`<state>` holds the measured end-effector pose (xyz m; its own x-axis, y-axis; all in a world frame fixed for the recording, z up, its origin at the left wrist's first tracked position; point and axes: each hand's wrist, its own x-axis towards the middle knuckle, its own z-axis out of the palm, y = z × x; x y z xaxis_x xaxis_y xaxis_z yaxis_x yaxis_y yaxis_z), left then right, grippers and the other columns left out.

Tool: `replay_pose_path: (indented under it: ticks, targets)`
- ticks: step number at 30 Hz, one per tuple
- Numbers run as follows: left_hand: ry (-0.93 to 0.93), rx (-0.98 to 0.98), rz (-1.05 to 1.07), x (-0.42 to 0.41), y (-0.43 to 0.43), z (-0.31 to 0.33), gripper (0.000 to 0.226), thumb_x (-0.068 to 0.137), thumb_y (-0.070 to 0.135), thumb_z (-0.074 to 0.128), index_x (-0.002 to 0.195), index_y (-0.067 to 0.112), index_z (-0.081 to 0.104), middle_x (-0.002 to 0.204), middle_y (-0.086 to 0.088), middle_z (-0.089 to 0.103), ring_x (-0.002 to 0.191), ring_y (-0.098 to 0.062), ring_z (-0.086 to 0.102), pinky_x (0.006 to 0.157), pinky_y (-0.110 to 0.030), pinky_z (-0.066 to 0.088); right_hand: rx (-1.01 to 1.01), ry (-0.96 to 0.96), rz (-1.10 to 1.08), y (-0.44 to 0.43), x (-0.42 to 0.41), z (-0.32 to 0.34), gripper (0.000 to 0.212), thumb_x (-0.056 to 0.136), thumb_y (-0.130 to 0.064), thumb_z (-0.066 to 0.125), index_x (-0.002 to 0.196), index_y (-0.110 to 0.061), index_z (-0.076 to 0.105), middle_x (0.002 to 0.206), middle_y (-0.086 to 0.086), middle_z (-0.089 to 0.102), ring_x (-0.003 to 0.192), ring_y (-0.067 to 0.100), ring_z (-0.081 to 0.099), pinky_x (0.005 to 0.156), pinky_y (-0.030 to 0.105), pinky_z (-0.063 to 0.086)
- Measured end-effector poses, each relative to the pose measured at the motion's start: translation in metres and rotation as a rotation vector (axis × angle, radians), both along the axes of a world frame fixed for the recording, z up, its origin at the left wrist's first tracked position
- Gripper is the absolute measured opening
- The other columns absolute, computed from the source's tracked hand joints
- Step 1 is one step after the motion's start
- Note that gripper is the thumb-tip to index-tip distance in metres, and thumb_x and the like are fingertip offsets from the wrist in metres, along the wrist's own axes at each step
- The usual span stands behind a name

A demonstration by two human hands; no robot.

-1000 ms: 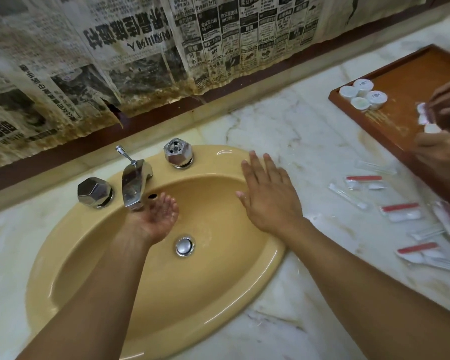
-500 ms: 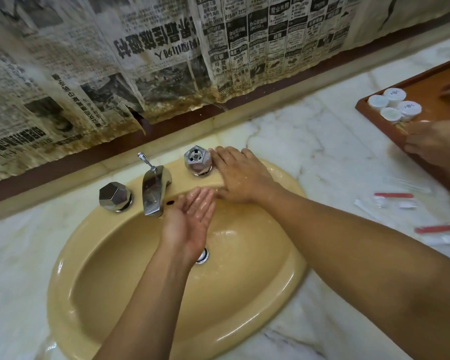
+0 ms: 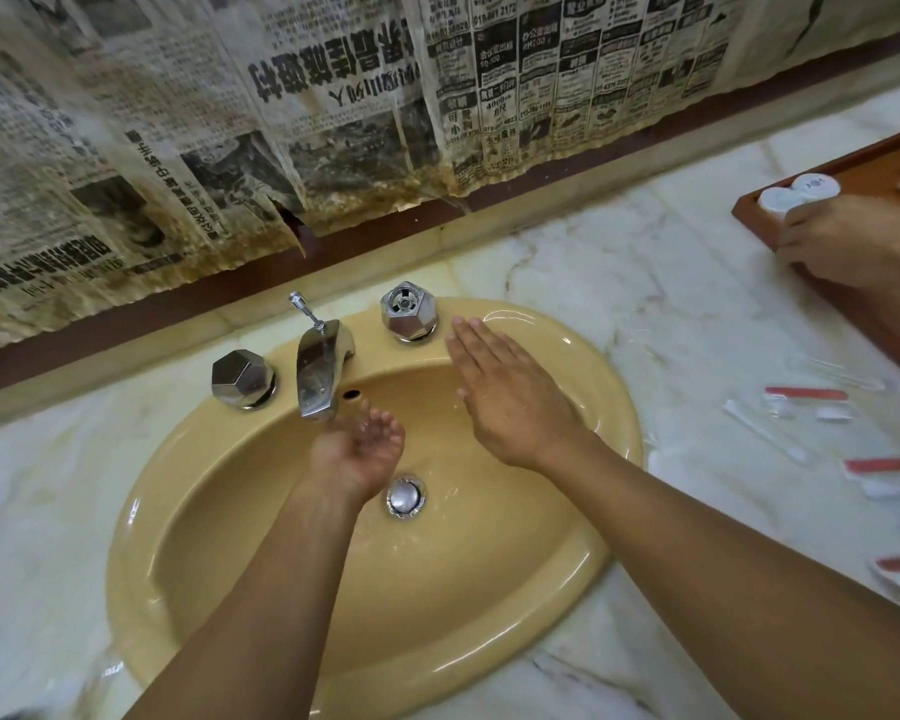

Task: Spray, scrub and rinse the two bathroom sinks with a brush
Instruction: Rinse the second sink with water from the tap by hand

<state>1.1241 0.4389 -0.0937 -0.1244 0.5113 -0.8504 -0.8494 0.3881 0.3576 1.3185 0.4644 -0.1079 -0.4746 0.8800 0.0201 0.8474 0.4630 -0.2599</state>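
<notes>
A yellow oval sink (image 3: 489, 646) is set in a white marble counter. Its chrome spout (image 3: 320, 374) stands between two faceted chrome knobs, the left knob (image 3: 242, 379) and the right knob (image 3: 408, 310). My left hand (image 3: 357, 452) is cupped palm up under the spout, wet, holding nothing. My right hand (image 3: 510, 392) lies flat, palm down, on the sink's right inner slope just below the right knob, fingers together. The chrome drain plug (image 3: 405, 496) sits beside my left wrist. No brush or spray bottle is in view.
Old newspaper (image 3: 333, 106) covers the wall behind the sink. Another person's hand (image 3: 848, 241) rests on a brown wooden tray (image 3: 822, 174) with small white lidded cups at the far right. Several wrapped toothbrush packets (image 3: 806, 402) lie on the marble counter (image 3: 671, 262) to the right.
My right hand has slid from the right knob down and to the right along the sink's slope. My left hand has curled into a cup under the spout. The view shifted slightly.
</notes>
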Motion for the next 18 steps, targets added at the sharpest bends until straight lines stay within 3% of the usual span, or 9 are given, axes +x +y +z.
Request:
replay_pose_path:
  ticks: [1,3,6,11,15,18]
  targets:
    - [-0.036,0.061,-0.024,0.010,0.004,0.004,0.029,0.108,0.009,0.041,0.094,0.007,0.067,0.076,-0.008,0.069,0.076,-0.020,0.065,0.074,-0.031,0.051,-0.005,0.001,0.002,-0.001,0.002,0.001,0.065,0.109,-0.034,0.032,0.164,-0.010,0.006,0.172,0.007,-0.003,0.158,0.021,-0.005,0.128,0.035,-0.005]
    - [-0.125,0.216,-0.081,0.032,0.008,0.018,0.035,0.111,0.017,0.040,0.110,0.001,0.070,0.105,-0.017,0.076,0.102,-0.028,0.072,0.093,-0.036,0.053,-0.028,-0.024,0.006,0.003,0.001,0.004,0.072,0.107,-0.043,0.034,0.164,-0.012,0.003,0.171,0.006,-0.007,0.158,0.019,-0.009,0.128,0.036,-0.005]
    - [-0.132,0.335,-0.072,0.047,0.006,0.028,0.041,0.112,0.021,0.035,0.125,-0.004,0.064,0.128,-0.021,0.069,0.127,-0.033,0.062,0.113,-0.045,0.044,-0.053,-0.151,-0.003,0.028,-0.010,0.012,0.083,0.103,-0.051,0.036,0.163,-0.014,-0.008,0.170,0.005,-0.016,0.157,0.019,-0.016,0.128,0.042,-0.005]
    - [-0.031,0.239,0.021,0.010,-0.026,0.004,0.030,0.108,0.013,0.040,0.123,-0.001,0.062,0.127,-0.016,0.070,0.126,-0.030,0.062,0.111,-0.043,0.045,-0.124,-0.216,-0.014,0.066,-0.023,0.018,0.115,0.088,-0.074,0.050,0.162,-0.012,-0.013,0.171,0.006,-0.015,0.157,0.021,-0.015,0.127,0.045,-0.006]
    - [-0.006,0.110,0.080,-0.018,-0.044,-0.010,0.030,0.110,0.015,0.035,0.104,0.003,0.061,0.117,-0.014,0.069,0.122,-0.031,0.064,0.109,-0.042,0.046,-0.048,-0.203,-0.034,0.039,-0.022,0.013,0.092,0.103,-0.058,0.037,0.161,-0.008,-0.013,0.169,0.008,-0.020,0.156,0.022,-0.020,0.127,0.045,-0.007]
    - [0.030,0.049,0.049,-0.027,-0.044,-0.015,0.029,0.110,0.017,0.037,0.104,0.002,0.061,0.120,-0.015,0.064,0.117,-0.032,0.064,0.102,-0.042,0.049,-0.029,-0.128,-0.006,0.014,-0.011,0.007,0.080,0.107,-0.046,0.031,0.161,-0.009,-0.015,0.169,0.008,-0.020,0.156,0.021,-0.019,0.127,0.040,-0.008]
